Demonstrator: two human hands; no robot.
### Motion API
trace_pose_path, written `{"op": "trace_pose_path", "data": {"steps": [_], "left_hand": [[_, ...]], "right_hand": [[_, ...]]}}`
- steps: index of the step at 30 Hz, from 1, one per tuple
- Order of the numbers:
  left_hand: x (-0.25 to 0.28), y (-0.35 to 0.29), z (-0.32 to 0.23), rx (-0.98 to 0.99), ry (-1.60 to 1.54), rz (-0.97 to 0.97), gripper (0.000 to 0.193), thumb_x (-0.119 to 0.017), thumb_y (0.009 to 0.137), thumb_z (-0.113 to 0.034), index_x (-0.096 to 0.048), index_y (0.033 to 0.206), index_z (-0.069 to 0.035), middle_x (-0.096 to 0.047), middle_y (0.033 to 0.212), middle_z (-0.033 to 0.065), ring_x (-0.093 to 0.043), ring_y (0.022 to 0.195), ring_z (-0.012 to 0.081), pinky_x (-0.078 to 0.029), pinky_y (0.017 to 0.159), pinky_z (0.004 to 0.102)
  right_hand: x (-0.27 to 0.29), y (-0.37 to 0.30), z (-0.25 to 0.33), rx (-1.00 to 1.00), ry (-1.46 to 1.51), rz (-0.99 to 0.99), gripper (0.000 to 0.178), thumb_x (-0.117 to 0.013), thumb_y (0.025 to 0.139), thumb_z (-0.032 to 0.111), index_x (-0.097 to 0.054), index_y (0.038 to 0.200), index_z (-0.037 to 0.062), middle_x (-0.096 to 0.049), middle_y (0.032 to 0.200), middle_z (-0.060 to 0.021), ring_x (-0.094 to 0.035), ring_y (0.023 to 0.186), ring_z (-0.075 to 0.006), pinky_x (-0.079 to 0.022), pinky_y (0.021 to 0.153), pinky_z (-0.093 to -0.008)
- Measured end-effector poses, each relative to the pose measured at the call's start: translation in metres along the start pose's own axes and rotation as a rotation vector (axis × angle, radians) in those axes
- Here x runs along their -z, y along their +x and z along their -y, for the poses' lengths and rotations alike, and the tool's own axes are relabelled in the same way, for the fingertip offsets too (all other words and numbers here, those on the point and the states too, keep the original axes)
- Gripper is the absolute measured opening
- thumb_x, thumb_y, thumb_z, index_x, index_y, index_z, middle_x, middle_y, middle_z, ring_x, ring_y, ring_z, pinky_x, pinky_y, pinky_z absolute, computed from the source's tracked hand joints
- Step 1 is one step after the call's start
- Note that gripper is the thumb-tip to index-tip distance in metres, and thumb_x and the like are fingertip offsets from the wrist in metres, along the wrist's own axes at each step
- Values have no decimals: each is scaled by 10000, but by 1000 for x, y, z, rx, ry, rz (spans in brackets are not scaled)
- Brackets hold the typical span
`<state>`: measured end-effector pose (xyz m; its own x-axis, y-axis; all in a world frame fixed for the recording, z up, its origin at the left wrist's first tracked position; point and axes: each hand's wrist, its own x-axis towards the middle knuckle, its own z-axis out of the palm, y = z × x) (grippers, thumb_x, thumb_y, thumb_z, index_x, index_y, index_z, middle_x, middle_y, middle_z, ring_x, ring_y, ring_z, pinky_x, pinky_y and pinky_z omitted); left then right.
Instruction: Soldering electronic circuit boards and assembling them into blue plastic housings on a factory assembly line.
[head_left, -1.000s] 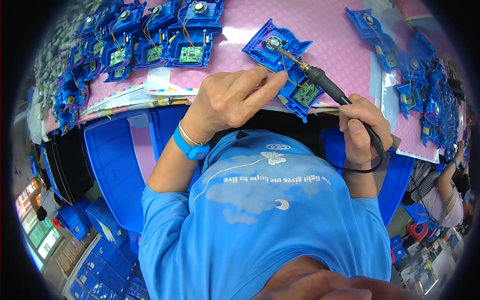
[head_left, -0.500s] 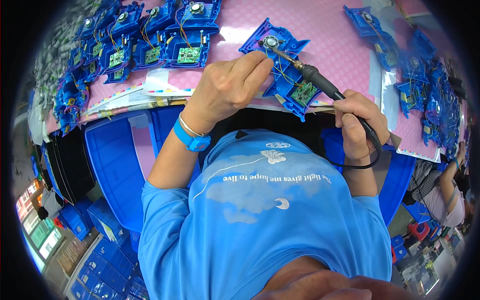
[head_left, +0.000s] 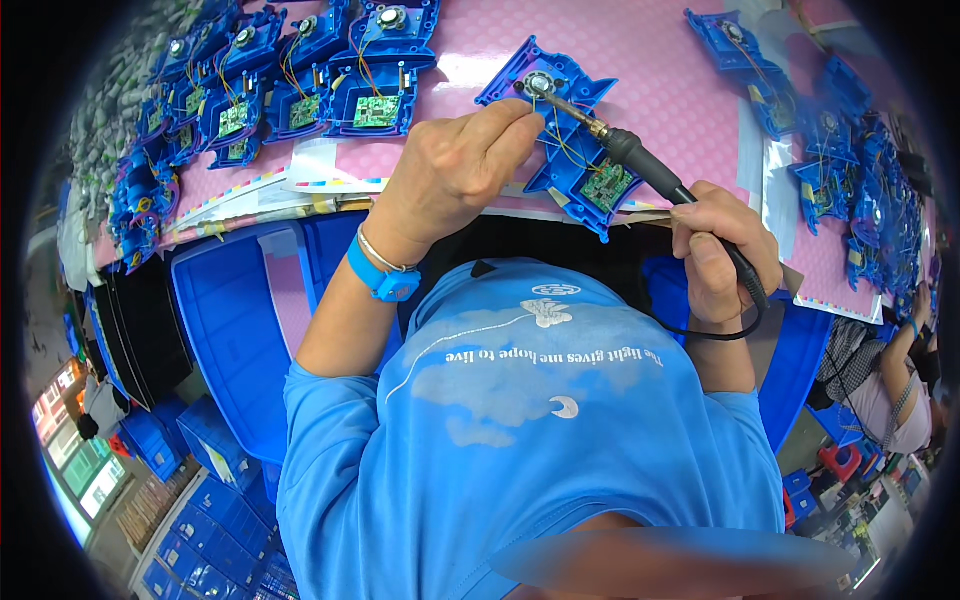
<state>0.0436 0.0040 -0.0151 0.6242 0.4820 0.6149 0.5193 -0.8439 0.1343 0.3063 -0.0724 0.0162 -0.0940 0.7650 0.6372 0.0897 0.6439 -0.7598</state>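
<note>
My right hand [head_left: 722, 250] is wrapped around the handle of a soldering iron [head_left: 645, 163], its cord looping down by my wrist. The iron's tip meets a small round speaker [head_left: 540, 84] in a blue plastic housing [head_left: 598, 92]. My left hand [head_left: 468, 165] is closed in a pinch at the housing's left edge, close to the speaker; what lies between its fingertips is too small to make out. Thin wires run from the speaker toward a green circuit board [head_left: 607, 185] in the lower blue housing half [head_left: 592, 219].
Several opened blue housings with boards and speakers [head_left: 375, 70] stand in rows at the left of the pink-covered table [head_left: 470, 62]. More blue housings [head_left: 828, 165] lie at the right. Blue bins [head_left: 225, 330] sit below the table edge. Another person's arm [head_left: 898, 350] shows at far right.
Both hands stay at the speaker with almost no movement. The housing and my left hand have shifted very slightly left; the iron's tip remains on the speaker.
</note>
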Motion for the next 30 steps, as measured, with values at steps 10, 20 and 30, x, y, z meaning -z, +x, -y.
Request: {"op": "trace_pose_path", "data": {"steps": [10, 20, 30], "left_hand": [[0, 1, 1, 0, -39, -26, 276, -726, 775, -58, -666, 1043, -24, -708, 1042, 116, -721, 745, 222, -567, 570, 296], [6, 11, -1, 65, -136, -65, 254, -755, 764, -29, -694, 1010, -45, -699, 985, 83, -717, 737, 215, -559, 556, 294], [0, 60, -13, -7, -280, 158, 190, -767, 809, -84, -717, 991, -67, -605, 840, 65, -648, 657, 248, -513, 555, 342]], "right_hand": [[3, -3, 2, -36, 15, -22, 203, -624, 868, 84, -680, 941, -97, -591, 646, -112, -541, 526, -178, -397, 494, -297], [14, -4, 5, -56, -7, -67, 221, -626, 902, 126, -682, 992, -68, -612, 694, -110, -547, 564, -163, -403, 514, -291], [21, -8, 3, -11, 59, -166, 240, -605, 901, 97, -660, 1029, -98, -610, 729, -113, -522, 563, -146, -399, 560, -300]]}}
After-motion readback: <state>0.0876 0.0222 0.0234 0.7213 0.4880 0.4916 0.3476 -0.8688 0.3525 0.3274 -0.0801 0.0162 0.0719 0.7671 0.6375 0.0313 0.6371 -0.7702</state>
